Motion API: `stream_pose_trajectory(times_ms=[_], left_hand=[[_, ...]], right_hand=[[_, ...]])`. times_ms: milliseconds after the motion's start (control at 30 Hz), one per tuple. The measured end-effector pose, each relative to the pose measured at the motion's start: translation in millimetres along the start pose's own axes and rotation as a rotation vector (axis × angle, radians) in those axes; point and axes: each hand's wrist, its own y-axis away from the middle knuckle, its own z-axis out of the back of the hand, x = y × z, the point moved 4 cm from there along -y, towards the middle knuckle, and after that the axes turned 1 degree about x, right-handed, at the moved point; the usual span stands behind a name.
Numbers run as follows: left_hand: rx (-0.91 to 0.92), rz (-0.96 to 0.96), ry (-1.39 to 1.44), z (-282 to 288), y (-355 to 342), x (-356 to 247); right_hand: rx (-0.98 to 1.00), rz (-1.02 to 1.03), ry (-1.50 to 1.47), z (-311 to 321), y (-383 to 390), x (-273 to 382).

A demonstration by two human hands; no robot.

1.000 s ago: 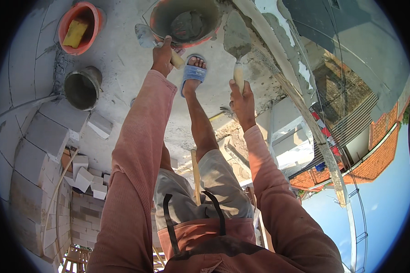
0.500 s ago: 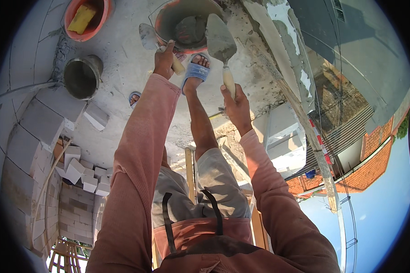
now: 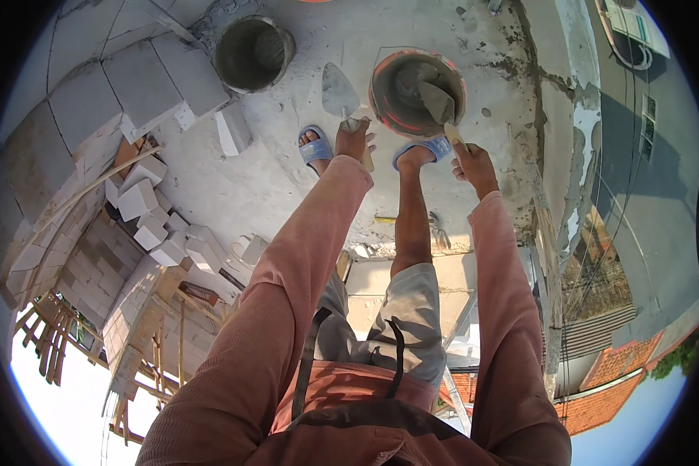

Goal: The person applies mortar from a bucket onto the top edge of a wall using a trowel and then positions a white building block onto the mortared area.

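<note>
My left hand [image 3: 353, 141] is closed round the handle of a trowel [image 3: 339, 90], whose pale, cement-smeared blade points away from me above the floor, left of a mortar bucket. Closed on the wooden handle of a second trowel [image 3: 436, 102] is my right hand [image 3: 475, 168], just on the near right side of the bucket. This trowel's blade reaches over the rim into the bucket [image 3: 383, 102], which has an orange-red edge and a cement-coated inside. Grey mortar [image 3: 408, 78] lies in it, partly hidden by the blade.
A grey, cement-stained pail [image 3: 281, 64] stands farther left. One loose pale block [image 3: 233, 129] lies near the low block wall [image 3: 136, 78]; several white blocks [image 3: 141, 200] are heaped below it. My sandalled feet are close to the bucket. A rough ledge [image 3: 550, 116] runs along the right.
The right-hand trowel has gone from raised beside the bucket to down inside it. My left-hand trowel is now apart from the bucket's rim. The whole view has shifted, placing the bucket farther right.
</note>
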Motion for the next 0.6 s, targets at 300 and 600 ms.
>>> stream_pose_trajectory(times_ms=[300,600], left_hand=[[0.095,-0.091,0.251,92.1,19.3,30.1],[0.439,-0.336,-0.048,138.8,61.5,-5.6]], right_hand=[[-0.416,0.429,0.784,-101.9,65.0,24.5],[0.205,0.119,0.022,-291.4,106.7,91.7]])
